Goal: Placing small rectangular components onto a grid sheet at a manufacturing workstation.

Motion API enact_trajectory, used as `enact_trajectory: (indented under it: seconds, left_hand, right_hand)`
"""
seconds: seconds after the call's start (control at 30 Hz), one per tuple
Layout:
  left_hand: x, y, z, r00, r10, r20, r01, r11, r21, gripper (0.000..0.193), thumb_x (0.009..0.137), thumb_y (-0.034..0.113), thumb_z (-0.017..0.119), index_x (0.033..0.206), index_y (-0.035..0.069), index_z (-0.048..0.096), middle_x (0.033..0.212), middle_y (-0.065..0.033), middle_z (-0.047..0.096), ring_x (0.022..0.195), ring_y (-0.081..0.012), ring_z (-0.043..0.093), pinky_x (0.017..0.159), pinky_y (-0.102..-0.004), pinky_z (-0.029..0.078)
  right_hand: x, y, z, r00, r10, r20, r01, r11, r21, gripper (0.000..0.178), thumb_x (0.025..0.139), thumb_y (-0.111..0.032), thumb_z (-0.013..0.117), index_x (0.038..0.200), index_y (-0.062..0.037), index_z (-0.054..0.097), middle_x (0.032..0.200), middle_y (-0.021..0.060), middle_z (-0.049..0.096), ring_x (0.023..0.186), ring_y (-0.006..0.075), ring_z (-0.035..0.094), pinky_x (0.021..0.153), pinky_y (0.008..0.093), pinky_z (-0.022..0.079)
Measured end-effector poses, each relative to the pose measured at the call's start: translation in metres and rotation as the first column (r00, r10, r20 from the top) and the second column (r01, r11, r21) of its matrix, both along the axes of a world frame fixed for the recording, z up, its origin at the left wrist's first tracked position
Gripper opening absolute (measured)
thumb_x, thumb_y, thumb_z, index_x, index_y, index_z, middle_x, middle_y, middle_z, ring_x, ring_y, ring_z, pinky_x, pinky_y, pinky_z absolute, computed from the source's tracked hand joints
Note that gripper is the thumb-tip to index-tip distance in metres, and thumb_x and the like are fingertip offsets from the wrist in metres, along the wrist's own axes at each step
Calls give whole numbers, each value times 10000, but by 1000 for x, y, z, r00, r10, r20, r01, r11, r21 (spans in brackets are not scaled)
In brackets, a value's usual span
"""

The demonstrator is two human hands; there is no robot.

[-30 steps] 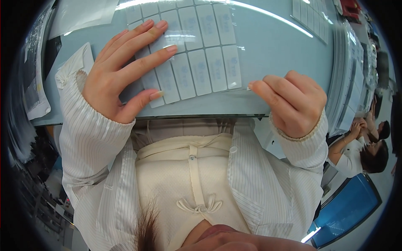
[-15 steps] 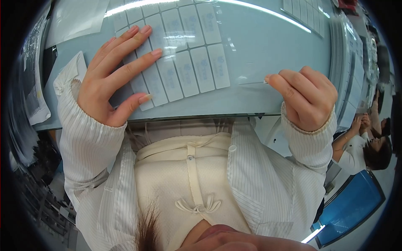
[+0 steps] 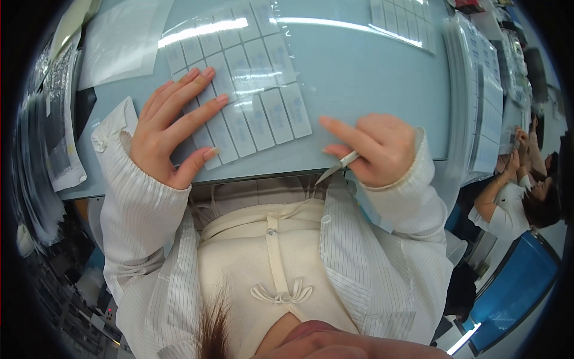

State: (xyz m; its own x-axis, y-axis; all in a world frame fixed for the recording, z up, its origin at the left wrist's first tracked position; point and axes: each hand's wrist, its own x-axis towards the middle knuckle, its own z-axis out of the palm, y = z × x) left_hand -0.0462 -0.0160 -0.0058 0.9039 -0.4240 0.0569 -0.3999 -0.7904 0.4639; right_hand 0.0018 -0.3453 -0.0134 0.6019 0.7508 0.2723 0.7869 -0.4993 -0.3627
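Note:
A glossy sheet of white rectangular labels (image 3: 275, 115) lies tilted on the pale blue-green tabletop in front of me. My left hand (image 3: 173, 128) rests on its left part, fingers spread and thumb near the lower left labels. To the right of the sheet, my right hand (image 3: 373, 146) hovers at the table's front edge. Its fingers are curled round slim pointed tweezers (image 3: 336, 170), with the index finger stretched toward the sheet. The tweezers' tip points down and left, past the table edge toward my lap. Part of them is hidden in the hand.
Another label sheet (image 3: 403, 24) lies at the far right. Stacked sheets in clear plastic (image 3: 475, 96) stand along the right edge. At the left are translucent sheets (image 3: 122, 42), plastic packets (image 3: 64, 119) and a crumpled white piece (image 3: 113, 122). Another person (image 3: 511, 194) sits off to the right.
My right hand has moved left and nearer me, turning the tweezers from pointing across the table to pointing down toward my lap. My left hand stays on the sheet; the whole view has shifted slightly.

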Motion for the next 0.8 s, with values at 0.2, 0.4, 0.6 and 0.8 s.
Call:
enact_trajectory:
  seconds: [0.2, 0.4, 0.6, 0.8]
  left_hand:
    - [-3, 1, -4, 1000, 4, 28, -4, 1000, 13, 648, 708, 99, 775, 1343, 159, 660, 1497, -128, 524, 1439, -344, 425, 1200, -525, 300]
    - [-5, 1, -6, 999, 10, 47, -11, 1000, 16, 637, 739, 82, 770, 1358, 165, 647, 1507, -120, 514, 1447, -335, 415, 1211, -517, 290]
    - [-6, 1, -9, 998, -8, 61, 6, 999, 37, 608, 787, 97, 737, 1382, 150, 623, 1529, -123, 486, 1458, -334, 396, 1212, -506, 291]
    - [-3, 7, -6, 988, -59, 141, 48, 996, 81, 558, 831, 128, 716, 1379, 115, 613, 1521, -155, 485, 1420, -350, 438, 1179, -481, 340]
  right_hand:
    - [-1, 5, -13, 974, 53, 219, -53, 999, -7, 258, 704, -116, 823, 944, -57, 751, 575, 16, 449, 498, 183, 489, 452, 320, 366]
    - [-11, -16, -10, 983, -43, 179, 24, 994, 106, 164, 673, -22, 793, 783, -61, 678, 577, 30, 503, 477, 192, 495, 447, 302, 377]
    - [-72, -89, -4, 895, -371, -246, 414, 897, 156, 141, 724, -61, 758, 668, -39, 631, 554, 49, 516, 465, 178, 477, 460, 292, 348]
    - [-146, -275, -53, 234, -960, -157, 881, 277, -384, 189, 838, -154, 732, 724, -22, 660, 635, 127, 623, 556, 253, 598, 554, 372, 472]
